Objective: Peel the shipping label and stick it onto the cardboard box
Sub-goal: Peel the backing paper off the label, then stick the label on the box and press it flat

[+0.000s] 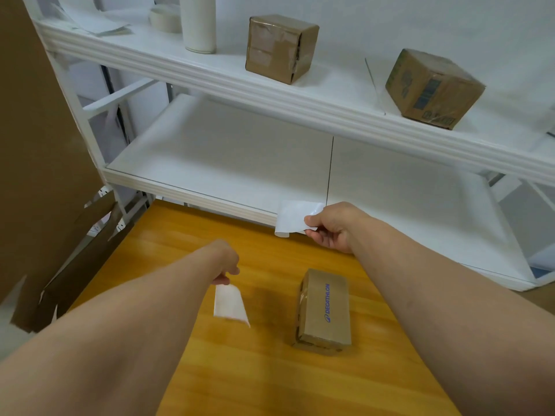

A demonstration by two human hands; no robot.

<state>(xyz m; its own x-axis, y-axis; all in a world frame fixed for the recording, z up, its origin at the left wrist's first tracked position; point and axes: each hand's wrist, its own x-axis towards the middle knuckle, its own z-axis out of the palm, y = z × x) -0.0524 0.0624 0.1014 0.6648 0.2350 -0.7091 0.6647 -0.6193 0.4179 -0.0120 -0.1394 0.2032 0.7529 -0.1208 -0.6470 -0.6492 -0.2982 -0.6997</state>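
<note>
A small brown cardboard box (326, 310) with blue print lies on the orange wooden table (270, 379), taped along its left side. My right hand (332, 228) pinches a white sheet (295, 217) by its right edge, held up above the table's far edge, behind the box. My left hand (226, 262) pinches a second white sheet (229, 304) by its top, and it hangs down left of the box. Which sheet is the label and which the backing I cannot tell.
White shelving (300, 100) stands behind the table. Its upper shelf carries two taped cardboard boxes (280, 48) (432, 88), a white cylinder (198, 22), a tape roll (165, 18) and papers. Flattened brown cardboard (45, 145) leans at the left.
</note>
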